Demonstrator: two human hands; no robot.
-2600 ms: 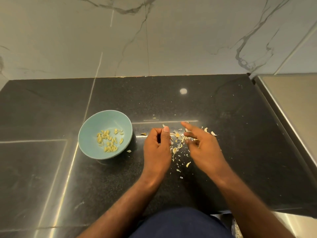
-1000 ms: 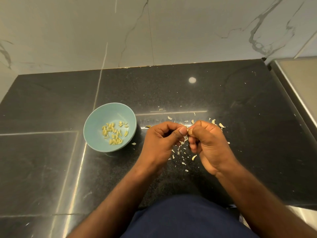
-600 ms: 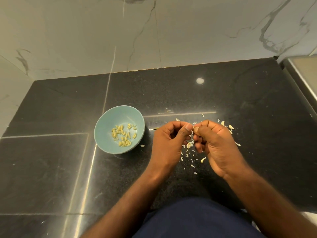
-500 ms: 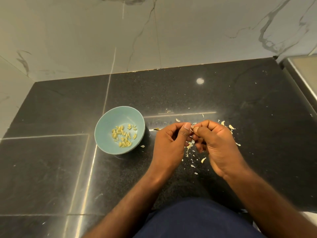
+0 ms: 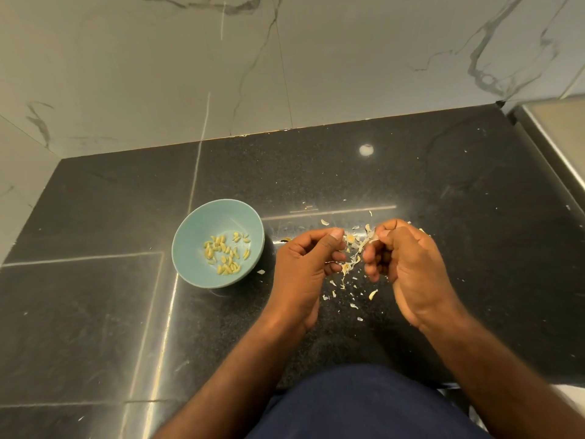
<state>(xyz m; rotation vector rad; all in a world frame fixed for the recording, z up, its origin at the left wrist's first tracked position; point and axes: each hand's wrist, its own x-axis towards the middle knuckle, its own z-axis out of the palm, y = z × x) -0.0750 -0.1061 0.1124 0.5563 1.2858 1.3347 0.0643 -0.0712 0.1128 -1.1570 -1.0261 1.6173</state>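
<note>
step: shelling seeds by hand, one at a time. Judging by the hands standing apart over the litter, one seed has just been split.
right hand (image 5: pixel 408 264): fingers curled in, thumb and forefinger pinching a pale husk bit (image 5: pixel 374 238) at the tips.
left hand (image 5: pixel 304 264): fingers curled, thumb tip pressed on the forefinger like a pinch. Can't tell whether a kernel is inside; the fingers hide it.
husk bit: in the air between the two hands, just above the scraps (image 5: pixel 348 289), right of the bowl (image 5: pixel 190 229).
scraps: loose pale flakes on the counter (image 5: pixel 443 185), under and around both hands, a few near the bowl's foot.
bowl: teal, upright, just left of the left hand, not touching it. Small heap of yellow kernels (image 5: pixel 226 253) in the bottom.
progress: guess is mid-job; a modest pile is done, and no unshelled stock is clearly visible.
next move: right hand lets the husk bit fall on the scraps; left hand, if it has the kernel, swings over the rim and releases.
needs: a light pinch, a release low over the bowl so nothing bounces out, and no flakes carried along.
risk: the kernel slips and gets lost among look-alike scraps.
</note>
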